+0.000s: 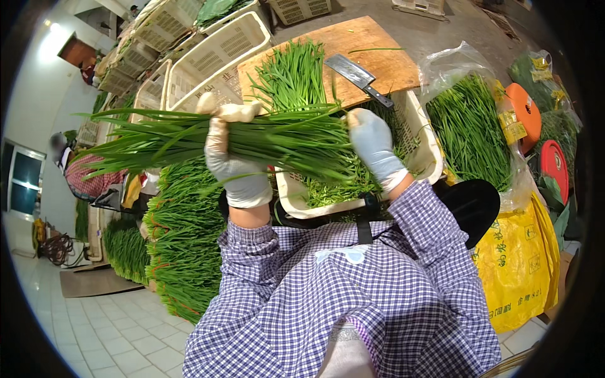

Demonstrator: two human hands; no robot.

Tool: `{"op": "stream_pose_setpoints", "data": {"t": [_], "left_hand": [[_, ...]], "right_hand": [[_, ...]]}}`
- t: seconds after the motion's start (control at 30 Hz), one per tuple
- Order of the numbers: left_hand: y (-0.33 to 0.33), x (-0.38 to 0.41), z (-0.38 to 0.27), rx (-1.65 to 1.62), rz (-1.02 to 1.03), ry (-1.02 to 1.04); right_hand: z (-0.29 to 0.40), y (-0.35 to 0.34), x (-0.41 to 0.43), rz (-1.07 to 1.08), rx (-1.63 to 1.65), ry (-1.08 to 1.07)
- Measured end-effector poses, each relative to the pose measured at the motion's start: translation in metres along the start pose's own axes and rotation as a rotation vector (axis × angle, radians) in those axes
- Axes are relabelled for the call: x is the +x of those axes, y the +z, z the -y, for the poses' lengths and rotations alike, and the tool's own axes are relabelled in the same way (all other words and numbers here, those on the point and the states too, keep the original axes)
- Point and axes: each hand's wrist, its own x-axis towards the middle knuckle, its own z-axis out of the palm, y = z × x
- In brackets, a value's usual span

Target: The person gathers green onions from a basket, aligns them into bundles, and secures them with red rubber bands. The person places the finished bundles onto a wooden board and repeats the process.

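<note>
My left hand (236, 165), in a pale glove, grips a thick bunch of long green garlic chives (283, 141) held sideways. Loose leaf tips fan out to the left. At the bunch's right end is my right hand (375, 141), gloved, with curled fingers pinching a few strands. Beneath the bunch stands a white plastic crate (430, 165) holding green trimmings (326, 191). A wooden board (350, 35) rests across its far part. On the board lie more chives (295, 71) and a cleaver (352, 71) with a black handle.
Banded chive bundles (189, 236) are stacked at left. To the right are a clear plastic bag of chives (465, 127), an orange lid-like disc (522, 115), a red round lid (554, 170) and a yellow sack (517, 269). White crates (217, 56) stand beyond; another person (90, 175) is far left.
</note>
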Motion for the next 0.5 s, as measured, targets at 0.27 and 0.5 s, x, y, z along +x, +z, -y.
{"op": "stream_pose_setpoints", "data": {"t": [0.27,0.5], "left_hand": [[-0.076,0.034,-0.035,-0.1,0.043,0.03],[-0.102,0.029,-0.017,-0.094,-0.263,-0.061]], "right_hand": [[-0.041,-0.058,-0.031,0.594,0.59,-0.18],[0.001,-0.038,-0.045,0.344,0.524,-0.397]]}}
